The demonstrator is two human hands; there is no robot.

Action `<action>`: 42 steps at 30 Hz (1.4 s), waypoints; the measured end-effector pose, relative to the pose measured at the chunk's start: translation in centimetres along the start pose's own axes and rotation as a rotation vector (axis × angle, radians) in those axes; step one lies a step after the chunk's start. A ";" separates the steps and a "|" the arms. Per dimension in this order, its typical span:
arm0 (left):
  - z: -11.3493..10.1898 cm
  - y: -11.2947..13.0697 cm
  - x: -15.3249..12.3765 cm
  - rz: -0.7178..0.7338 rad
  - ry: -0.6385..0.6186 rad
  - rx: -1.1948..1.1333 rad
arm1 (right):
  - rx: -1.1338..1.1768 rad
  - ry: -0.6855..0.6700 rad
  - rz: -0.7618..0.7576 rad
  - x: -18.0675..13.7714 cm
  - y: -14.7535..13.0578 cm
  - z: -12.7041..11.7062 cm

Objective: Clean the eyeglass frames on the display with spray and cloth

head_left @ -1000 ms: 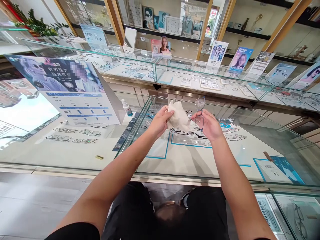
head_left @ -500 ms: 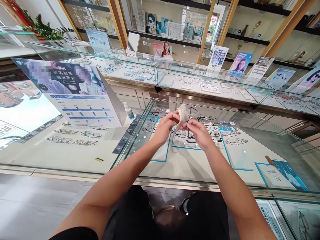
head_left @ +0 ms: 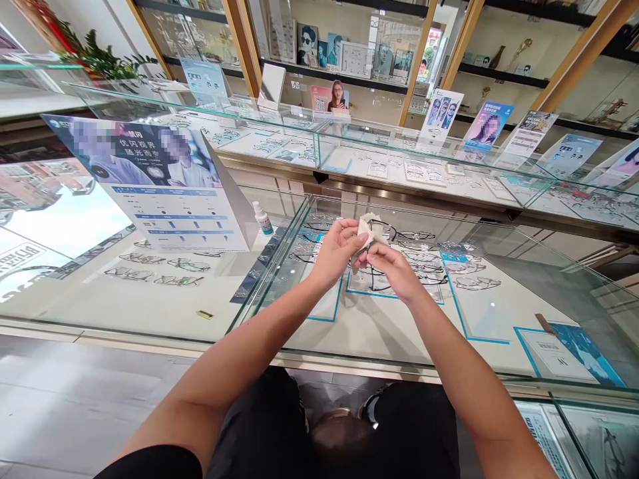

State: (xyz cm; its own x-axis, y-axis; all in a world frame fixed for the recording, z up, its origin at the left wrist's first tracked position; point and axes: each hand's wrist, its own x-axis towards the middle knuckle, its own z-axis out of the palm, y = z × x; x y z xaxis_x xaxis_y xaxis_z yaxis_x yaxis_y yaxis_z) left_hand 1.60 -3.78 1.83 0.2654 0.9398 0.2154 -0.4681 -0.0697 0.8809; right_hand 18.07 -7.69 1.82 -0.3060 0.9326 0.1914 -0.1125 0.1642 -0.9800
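Two bare hands meet above the glass-topped display case (head_left: pixel 319 339), a cloth and a pair of dark-rimmed eyeglasses between them. The left hand (head_left: pixel 339 247) pinches the pale cloth (head_left: pixel 368 228) between thumb and fingers, the thumb pressing on its near face. The cloth lies bunched against the eyeglasses (head_left: pixel 393 230), probably so that fabric rather than bare skin bears on the lens; how much of the lens it covers cannot be told. The right hand (head_left: pixel 394 269) has thumb and forefinger closed on the frame, apparently to steady it against the left hand's pressure; the exact part gripped is hidden. Both forearms extend forward, keeping the eyeglasses clear of the glass top.

Further spectacle frames (head_left: pixel 478 283) lie in rows under the glass, presumably spread out for viewing, some above blue-edged panels (head_left: pixel 476 340). A spray bottle (head_left: pixel 263 219) stands upright on the adjoining counter to the left, within likely reach of the left hand. Beside it, a tent-shaped card (head_left: pixel 182 219) is propped on its own folded legs, apparently to show its print.
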 end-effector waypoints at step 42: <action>-2.5 0.2 2.0 -0.200 -0.220 -0.198 | 0.002 0.151 -0.198 0.0 -0.8 -2.0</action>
State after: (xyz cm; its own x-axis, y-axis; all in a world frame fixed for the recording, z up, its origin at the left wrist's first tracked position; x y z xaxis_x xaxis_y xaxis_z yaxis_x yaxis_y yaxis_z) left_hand -0.11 -1.10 1.36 0.5333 0.8323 0.1513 -0.5368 0.1946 0.8210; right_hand 20.04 -7.18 2.47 -0.1332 0.9199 0.3689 -0.1581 0.3477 -0.9242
